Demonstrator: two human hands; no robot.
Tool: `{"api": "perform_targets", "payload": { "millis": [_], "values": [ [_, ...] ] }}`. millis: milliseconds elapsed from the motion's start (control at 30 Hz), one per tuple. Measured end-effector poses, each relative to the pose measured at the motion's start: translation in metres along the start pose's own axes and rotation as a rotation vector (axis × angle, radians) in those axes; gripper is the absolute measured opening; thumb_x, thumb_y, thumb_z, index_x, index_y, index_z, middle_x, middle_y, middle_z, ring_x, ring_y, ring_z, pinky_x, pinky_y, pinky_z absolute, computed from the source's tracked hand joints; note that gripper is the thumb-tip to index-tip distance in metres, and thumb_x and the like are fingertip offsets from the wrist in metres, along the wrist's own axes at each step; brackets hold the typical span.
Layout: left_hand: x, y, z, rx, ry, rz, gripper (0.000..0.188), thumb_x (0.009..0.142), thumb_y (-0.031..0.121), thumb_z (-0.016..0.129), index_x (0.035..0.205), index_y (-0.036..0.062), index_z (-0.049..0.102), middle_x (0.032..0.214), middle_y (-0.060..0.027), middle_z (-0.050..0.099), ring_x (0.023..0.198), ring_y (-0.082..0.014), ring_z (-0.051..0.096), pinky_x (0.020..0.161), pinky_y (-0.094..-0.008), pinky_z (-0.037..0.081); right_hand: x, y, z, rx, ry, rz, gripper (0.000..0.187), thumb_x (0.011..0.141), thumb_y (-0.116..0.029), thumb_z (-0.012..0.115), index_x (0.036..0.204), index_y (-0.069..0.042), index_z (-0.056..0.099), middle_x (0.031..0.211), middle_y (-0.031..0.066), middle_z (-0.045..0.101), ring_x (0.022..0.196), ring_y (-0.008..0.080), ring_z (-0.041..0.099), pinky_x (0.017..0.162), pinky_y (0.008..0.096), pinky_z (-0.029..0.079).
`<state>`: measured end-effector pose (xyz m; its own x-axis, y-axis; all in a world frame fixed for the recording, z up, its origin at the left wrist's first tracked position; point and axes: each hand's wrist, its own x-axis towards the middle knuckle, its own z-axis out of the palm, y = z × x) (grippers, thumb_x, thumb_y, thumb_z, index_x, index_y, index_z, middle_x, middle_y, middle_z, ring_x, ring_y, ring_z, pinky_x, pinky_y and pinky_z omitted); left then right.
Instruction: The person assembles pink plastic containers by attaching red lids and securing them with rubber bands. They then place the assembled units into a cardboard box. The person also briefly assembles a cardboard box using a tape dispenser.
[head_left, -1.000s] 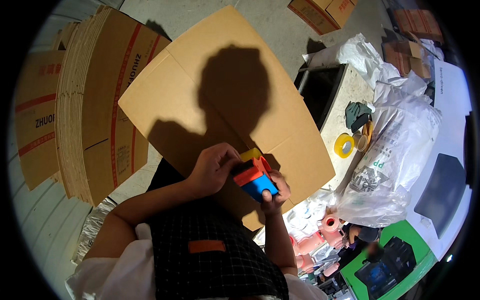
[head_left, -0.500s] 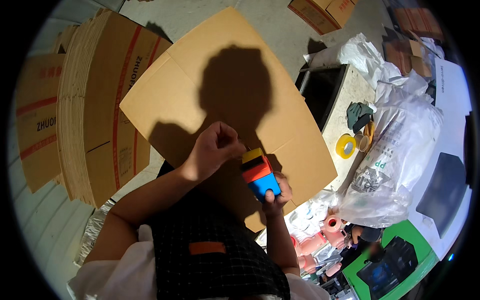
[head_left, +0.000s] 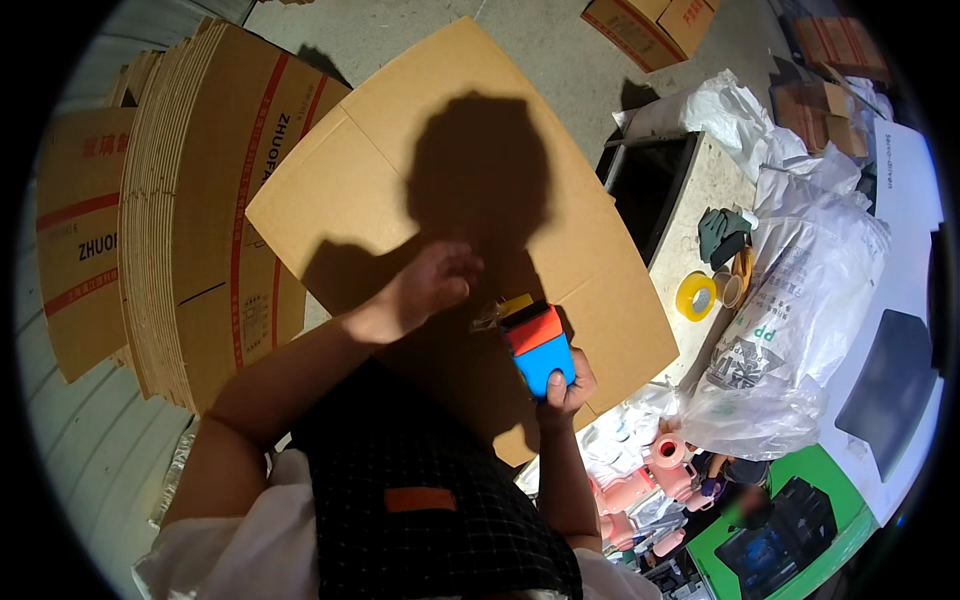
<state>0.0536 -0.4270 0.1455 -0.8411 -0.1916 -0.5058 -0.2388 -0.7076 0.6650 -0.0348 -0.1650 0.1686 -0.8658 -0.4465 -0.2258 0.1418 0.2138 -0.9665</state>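
Note:
My right hand (head_left: 566, 392) grips a blue and red tape dispenser (head_left: 543, 352), its thumb on the blue face. A yellow part and a dark edge show at the dispenser's upper end. A short strip of clear tape (head_left: 487, 318) sticks out to the left of that end. My left hand (head_left: 432, 288) hovers just up and left of the dispenser, apart from it, its fingers loosely bent and a little blurred; I see nothing in them. Below both hands lies a large flat cardboard box (head_left: 590, 300), with my shadow across it.
Flattened cartons (head_left: 215, 200) stand stacked at the left. On the right, a pale table (head_left: 715, 185) bears a yellow tape roll (head_left: 695, 296), dark green gloves (head_left: 722, 232) and a white plastic sack (head_left: 790, 320). Pink machine parts (head_left: 665, 465) and a person (head_left: 745, 500) are at the lower right.
My left hand has come away from the dispenser's end, and its pinched fingers have loosened. The dispenser has shifted slightly right and down, and the clear strip shows beside it.

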Motion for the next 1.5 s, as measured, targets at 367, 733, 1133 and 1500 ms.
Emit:
{"api": "perform_targets", "payload": {
  "millis": [367, 733, 1133, 1500],
  "values": [
    [0.007, 0.061, 0.053, 0.982, -0.085, 0.523, 0.012, 0.098, 0.009, 0.064, 0.089, 0.0005, 0.066, 0.08, -0.0073, 0.069, 0.078, -0.0142, 0.068, 0.069, -0.0313, 0.055, -0.004, 0.018, 0.0, -0.459, -0.057, -0.322, 0.054, 0.091, -0.051, 0.064, 0.1, 0.002, 0.064, 0.086, 0.0124, 0.065, 0.08, 0.0188, 0.065, 0.07, 0.0368, 0.053],
    [0.015, 0.045, -0.004, 0.405, 0.275, 0.093, 0.015, 0.103, 0.008, 0.052, 0.091, 0.0023, 0.06, 0.078, -0.0033, 0.063, 0.068, -0.0099, 0.062, 0.064, -0.026, 0.051, 0.016, -0.037, 0.037, -0.454, -0.164, 0.004, 0.053, 0.073, -0.02, 0.079, 0.119, -0.003, 0.059, 0.092, 0.0171, 0.066, 0.085, 0.0312, 0.068, 0.078, 0.0389, 0.054],
    [0.156, 0.161, -0.302, 1.344, 0.473, -0.314, 0.022, 0.09, 0.021, 0.059, 0.096, 0.001, 0.065, 0.085, -0.014, 0.07, 0.086, -0.027, 0.067, 0.077, -0.0436, 0.051, 0.149, -0.106, 0.202, -0.387, -0.361, -0.342, 0.052, 0.085, -0.018, 0.076, 0.133, -0.01, 0.06, 0.099, 0.0214, 0.071, 0.089, 0.04, 0.071, 0.078, 0.0413, 0.057],
    [0.142, 0.147, -0.145, 1.284, 0.612, 0.127, 0.071, 0.099, 0.06, 0.046, 0.139, 0.0013, 0.048, 0.13, -0.0251, 0.062, 0.125, -0.0401, 0.057, 0.104, -0.045, 0.043, 0.149, -0.107, 0.174, -0.555, -0.59, -0.221, 0.079, 0.071, -0.027, 0.083, 0.143, -0.011, 0.052, 0.105, 0.0181, 0.069, 0.094, 0.0395, 0.068, 0.081, 0.0468, 0.056]
  ]
}}
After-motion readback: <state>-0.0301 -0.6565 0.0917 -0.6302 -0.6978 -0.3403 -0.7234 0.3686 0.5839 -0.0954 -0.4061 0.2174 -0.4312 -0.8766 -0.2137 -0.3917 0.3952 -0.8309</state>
